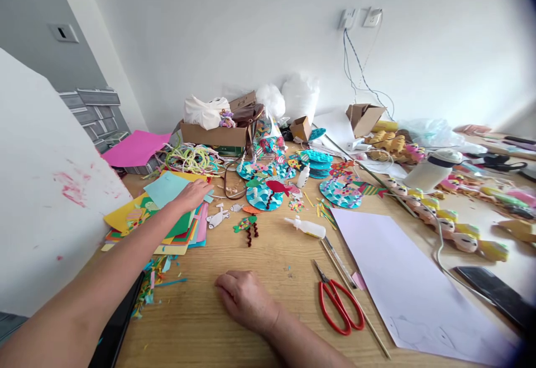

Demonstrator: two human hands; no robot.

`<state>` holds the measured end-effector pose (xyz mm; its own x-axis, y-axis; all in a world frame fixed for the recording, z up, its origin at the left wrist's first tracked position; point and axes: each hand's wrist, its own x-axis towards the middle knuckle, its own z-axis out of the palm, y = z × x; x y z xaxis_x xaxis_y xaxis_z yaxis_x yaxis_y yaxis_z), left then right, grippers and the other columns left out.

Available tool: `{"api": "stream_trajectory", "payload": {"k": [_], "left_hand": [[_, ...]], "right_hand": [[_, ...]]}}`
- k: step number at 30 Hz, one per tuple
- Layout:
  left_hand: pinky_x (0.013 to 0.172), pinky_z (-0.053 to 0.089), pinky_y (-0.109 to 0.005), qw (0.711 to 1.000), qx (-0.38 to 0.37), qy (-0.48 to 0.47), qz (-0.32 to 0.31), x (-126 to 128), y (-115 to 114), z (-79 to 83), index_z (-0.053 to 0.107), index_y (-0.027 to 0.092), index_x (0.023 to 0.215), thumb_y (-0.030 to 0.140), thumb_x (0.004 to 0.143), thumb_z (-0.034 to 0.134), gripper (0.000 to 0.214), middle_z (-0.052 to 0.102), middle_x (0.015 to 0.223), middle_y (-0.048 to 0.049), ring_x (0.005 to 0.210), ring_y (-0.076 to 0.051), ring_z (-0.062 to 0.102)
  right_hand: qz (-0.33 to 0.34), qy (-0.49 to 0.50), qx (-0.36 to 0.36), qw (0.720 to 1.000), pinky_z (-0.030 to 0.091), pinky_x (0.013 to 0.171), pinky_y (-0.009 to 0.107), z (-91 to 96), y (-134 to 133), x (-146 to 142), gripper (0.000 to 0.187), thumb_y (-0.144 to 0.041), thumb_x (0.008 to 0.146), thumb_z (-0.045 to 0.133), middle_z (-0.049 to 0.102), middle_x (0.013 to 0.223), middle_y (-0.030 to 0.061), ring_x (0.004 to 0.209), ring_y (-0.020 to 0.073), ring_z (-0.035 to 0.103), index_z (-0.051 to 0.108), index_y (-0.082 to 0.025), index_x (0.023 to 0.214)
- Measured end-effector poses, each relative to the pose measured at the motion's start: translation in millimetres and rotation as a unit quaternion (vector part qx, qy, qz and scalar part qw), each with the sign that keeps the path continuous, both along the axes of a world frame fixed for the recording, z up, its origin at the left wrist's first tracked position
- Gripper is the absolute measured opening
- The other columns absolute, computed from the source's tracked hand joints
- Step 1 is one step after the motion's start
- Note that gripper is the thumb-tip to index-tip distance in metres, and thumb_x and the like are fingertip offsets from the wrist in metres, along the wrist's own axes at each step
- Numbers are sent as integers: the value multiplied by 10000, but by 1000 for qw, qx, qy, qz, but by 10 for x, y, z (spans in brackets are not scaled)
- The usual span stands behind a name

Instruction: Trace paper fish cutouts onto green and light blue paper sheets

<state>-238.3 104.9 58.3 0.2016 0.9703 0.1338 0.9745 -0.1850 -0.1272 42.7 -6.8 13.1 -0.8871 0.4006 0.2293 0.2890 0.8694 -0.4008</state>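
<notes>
A: Where do the person's fingers stand?

B: The left hand (193, 196) lies left of centre in the frame, palm down, its fingers stretched toward the right edge of the paper stack (200, 226). How far they part, and whether they pinch anything, cannot be told; the palm side is hidden.

A: And the other hand?

B: The right hand (249, 301) rests at lower centre on the table (188, 323), fingers folded in, nothing visible in them. The underside is hidden too.

A: Which way does the paper lie from the left fingers?

B: The light-blue sheet (163, 188) is on top of the stack, mostly to the left of the hand, which covers its right end. What shows of it runs longest from left to right, while the forearm slants in from the lower left corner.

A: So which of the 2 hands is nearer to it?

B: The left, clearly. The right is well apart, with bare table between it and the stack.

A: What lies farther out?

B: Just right of the stack, a white fish cut-out (218, 217); at lower right, the red-handled scissors (326, 282), beyond the right hand.
</notes>
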Motion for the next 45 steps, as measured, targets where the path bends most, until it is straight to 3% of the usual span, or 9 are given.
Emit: {"api": "stream_trajectory", "payload": {"k": [7,11,19,25,28,33,38,43,45], "left_hand": [[792,436,-383,999,28,23,-19,12,-34,-25,629,153,868,38,777,478,211,593,898,-117,955,-256,512],[798,430,-379,999,22,21,-35,-31,-82,-17,608,135,818,110,818,526,86,593,852,-67,910,-220,534],[831,437,-353,999,-27,4,-29,-237,-102,53,636,186,808,88,803,453,208,652,822,-63,882,-213,585],[966,394,-324,999,-46,-14,25,-462,-41,50,583,179,1145,-7,698,391,521,607,1193,-83,1136,-201,525],[1001,371,-335,997,-57,-19,54,-596,-43,36,557,157,1188,-6,665,400,570,568,1257,-97,1196,-212,484],[987,375,-358,994,-86,-24,60,-743,-77,-15,568,142,1155,28,692,493,483,577,1219,-119,1164,-241,500],[896,420,-426,991,-108,-17,79,-826,-44,-38,585,144,1040,226,810,582,245,606,1077,-84,1032,-236,547],[833,417,-378,990,-112,-4,88,-842,-14,-29,620,163,867,196,731,621,140,611,945,-102,991,-290,542],[819,428,-388,989,-119,1,88,-841,-19,-16,613,153,844,230,762,611,113,603,930,-86,971,-269,544]], "right_hand": [[1,-11,-6,1000,337,580,208,-4,4,-12,148,-159,869,415,648,766,13,667,105,587,551,-183,817],[0,-19,-14,1000,345,589,204,9,10,-15,126,-149,856,438,652,780,11,681,107,588,553,-185,820],[3,-25,-23,999,337,579,205,6,10,-23,148,-148,867,426,642,763,12,655,104,576,540,-182,779],[1,-21,-24,999,330,584,205,2,21,-16,147,-148,867,420,646,768,14,667,105,584,531,-181,777],[3,-18,-24,1000,328,585,205,-4,25,-13,154,-156,873,409,642,760,12,660,102,574,525,-184,775],[2,-15,-24,1000,318,584,204,-12,17,-19,147,-149,863,415,640,753,8,648,94,561,516,-184,762],[-2,-7,-24,1000,317,581,203,-49,16,-22,149,-164,865,414,638,745,2,649,92,561,504,-188,748],[-4,-10,-29,1000,313,576,201,-69,23,-23,148,-175,867,414,638,745,-2,647,90,562,502,-190,750],[-4,-12,-31,999,314,578,201,-59,25,-24,147,-178,868,414,641,750,-1,652,91,566,506,-189,754]]}}
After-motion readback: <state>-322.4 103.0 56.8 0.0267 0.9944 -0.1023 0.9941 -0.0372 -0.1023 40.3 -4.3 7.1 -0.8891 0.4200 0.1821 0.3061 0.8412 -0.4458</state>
